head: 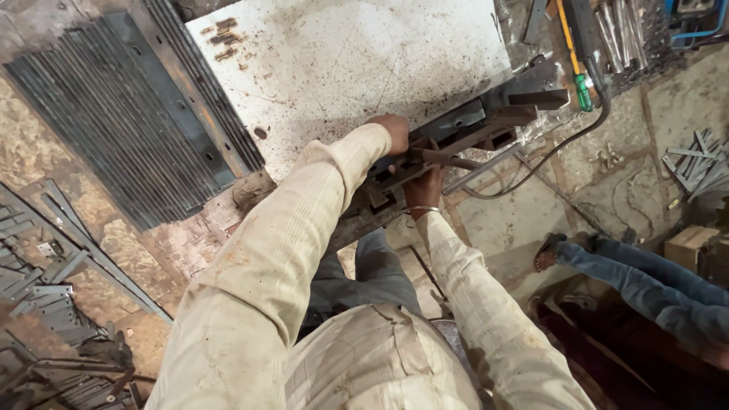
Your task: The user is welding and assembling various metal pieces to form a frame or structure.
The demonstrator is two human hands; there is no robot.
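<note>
Left hand (393, 130) grip closed on rusty flat steel bar (448, 159); right hand (424, 190) grip underneath, state unclear.

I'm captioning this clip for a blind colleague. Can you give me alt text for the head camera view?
Seen from above, a person in pale long sleeves sets the left hand and right hand on a rusty angle bar at the edge of a speckled steel table. Another person's jeans-clad legs lie at right.

Steel plate (342, 61) matt, rust-speckled; bar (448, 159) rusty metal.
</note>
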